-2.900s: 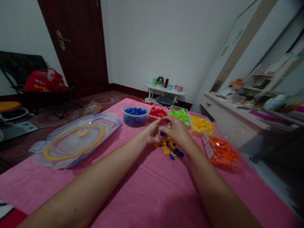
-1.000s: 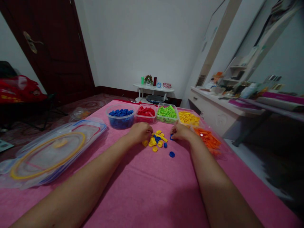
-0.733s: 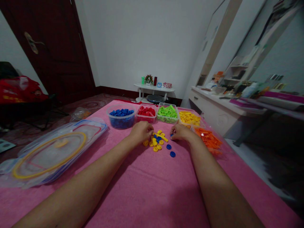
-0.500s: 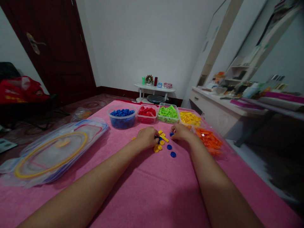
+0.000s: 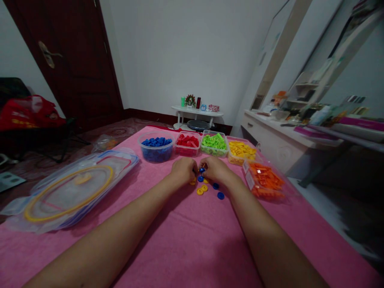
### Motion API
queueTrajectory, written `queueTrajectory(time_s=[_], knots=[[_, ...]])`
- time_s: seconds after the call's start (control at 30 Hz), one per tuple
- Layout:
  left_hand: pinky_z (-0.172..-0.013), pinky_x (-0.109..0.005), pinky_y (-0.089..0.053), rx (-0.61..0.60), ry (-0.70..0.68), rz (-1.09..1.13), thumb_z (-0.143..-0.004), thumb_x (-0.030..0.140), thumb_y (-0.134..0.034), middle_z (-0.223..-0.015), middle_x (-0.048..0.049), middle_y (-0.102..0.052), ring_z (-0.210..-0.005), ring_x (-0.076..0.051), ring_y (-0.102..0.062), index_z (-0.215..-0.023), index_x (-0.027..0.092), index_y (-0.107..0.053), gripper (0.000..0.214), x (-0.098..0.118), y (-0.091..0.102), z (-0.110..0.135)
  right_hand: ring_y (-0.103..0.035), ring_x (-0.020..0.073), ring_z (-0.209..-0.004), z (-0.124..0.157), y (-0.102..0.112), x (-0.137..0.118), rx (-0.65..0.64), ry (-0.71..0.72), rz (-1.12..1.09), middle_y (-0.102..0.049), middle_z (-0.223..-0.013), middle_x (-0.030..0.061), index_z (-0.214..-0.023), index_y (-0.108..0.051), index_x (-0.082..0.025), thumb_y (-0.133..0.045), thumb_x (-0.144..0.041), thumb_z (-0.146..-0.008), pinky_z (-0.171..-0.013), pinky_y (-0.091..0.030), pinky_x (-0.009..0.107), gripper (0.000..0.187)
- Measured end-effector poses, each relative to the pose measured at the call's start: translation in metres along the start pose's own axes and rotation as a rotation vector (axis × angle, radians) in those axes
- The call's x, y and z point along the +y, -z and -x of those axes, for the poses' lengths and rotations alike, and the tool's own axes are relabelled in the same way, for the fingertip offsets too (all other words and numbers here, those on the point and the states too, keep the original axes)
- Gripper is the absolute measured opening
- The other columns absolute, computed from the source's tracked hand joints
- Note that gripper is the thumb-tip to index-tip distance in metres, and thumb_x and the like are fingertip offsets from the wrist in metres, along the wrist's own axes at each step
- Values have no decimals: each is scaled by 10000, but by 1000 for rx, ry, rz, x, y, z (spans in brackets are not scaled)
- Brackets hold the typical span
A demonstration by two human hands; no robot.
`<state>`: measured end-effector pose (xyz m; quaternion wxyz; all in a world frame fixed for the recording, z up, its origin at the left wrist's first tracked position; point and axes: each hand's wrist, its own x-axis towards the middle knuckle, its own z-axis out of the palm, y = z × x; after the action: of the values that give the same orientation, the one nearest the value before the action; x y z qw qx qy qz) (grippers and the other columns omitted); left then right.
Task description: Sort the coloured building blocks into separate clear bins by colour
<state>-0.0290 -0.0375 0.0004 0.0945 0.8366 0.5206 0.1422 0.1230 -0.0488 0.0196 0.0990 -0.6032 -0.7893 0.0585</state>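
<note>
Both of my hands meet over a small heap of yellow and blue plastic pieces (image 5: 204, 187) on the pink cloth (image 5: 192, 240). My left hand (image 5: 183, 171) is curled, fingertips on the heap; what it holds is hidden. My right hand (image 5: 214, 168) is curled too and pinches a small blue piece (image 5: 201, 170) between the hands. Two loose blue round pieces (image 5: 220, 195) lie just in front of my right wrist.
Behind the heap stand tubs of blue (image 5: 156, 147), red (image 5: 187, 143), green (image 5: 214, 144) and yellow pieces (image 5: 241, 152); an orange tub (image 5: 264, 181) lies to the right. Stacked clear lids (image 5: 72, 188) lie at left. A white dresser (image 5: 279, 136) is at right, a dark door (image 5: 75, 64) at left.
My hands have drawn together over the heap; the right hand moved left and now meets the left one around a blue piece. The view has shifted slightly.
</note>
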Motion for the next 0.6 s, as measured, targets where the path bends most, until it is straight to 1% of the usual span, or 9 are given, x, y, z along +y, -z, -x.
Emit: queueTrajectory(time_s=[0.1,0.17,0.23,0.33,0.4,0.47,0.53,0.6], knots=[[-594,-247,-432,23,50,149,-635,208,-647,-792,-33,-717,-713,-179,-637,-790,251,-745,188,-11,0,-6,-606,147,-734,0,-3,2,-32,-7,21,-689,-838,23,-856,-691,-228,-654,-135,-652,-587,-395,217,227],[-574,-231,-439,26,83,352,-624,151,-648,-744,-40,-697,-668,-160,-630,-745,189,-712,142,-13,2,-8,-614,162,-749,0,-2,1,-56,-11,43,-691,-839,31,-847,-696,-238,-670,-159,-655,-606,-412,231,209],[-545,-217,-447,-22,153,664,-635,93,-626,-692,-33,-669,-605,-138,-616,-770,149,-664,151,-10,6,-8,-622,188,-765,1,-1,-2,-76,-27,72,-693,-838,48,-834,-703,-241,-693,-181,-647,-625,-427,254,196],[-508,-194,-450,-110,270,1185,-668,30,-570,-619,-5,-616,-512,-97,-571,-879,128,-605,235,-3,11,-6,-629,227,-804,3,-1,-5,-89,-60,110,-694,-862,82,-828,-708,-227,-714,-171,-626,-648,-440,283,210],[-495,-171,-445,-151,307,1437,-670,1,-554,-619,1,-599,-487,-74,-548,-919,122,-589,279,-1,12,-6,-631,237,-808,4,0,-5,-90,-74,122,-694,-861,96,-806,-708,-209,-722,-149,-606,-648,-440,285,209],[-471,-149,-433,-203,346,1596,-684,0,-549,-626,-2,-589,-475,-63,-539,-916,117,-587,263,-1,12,-6,-629,234,-786,5,6,-2,-81,-85,125,-693,-846,97,-794,-708,-197,-726,-134,-584,-630,-432,278,220],[-438,-133,-421,-250,407,1688,-728,40,-533,-610,-5,-566,-465,-62,-535,-894,112,-586,189,-2,11,-7,-625,222,-775,5,16,0,-51,-96,127,-692,-846,91,-819,-708,-190,-704,-138,-602,-618,-420,268,223],[-413,-134,-420,-292,469,1765,-777,99,-492,-618,-19,-559,-473,-73,-546,-900,108,-588,156,-2,11,-7,-616,197,-768,6,31,-2,52,-89,102,-691,-847,75,-857,-706,-189,-653,-145,-657,-621,-408,254,212]])
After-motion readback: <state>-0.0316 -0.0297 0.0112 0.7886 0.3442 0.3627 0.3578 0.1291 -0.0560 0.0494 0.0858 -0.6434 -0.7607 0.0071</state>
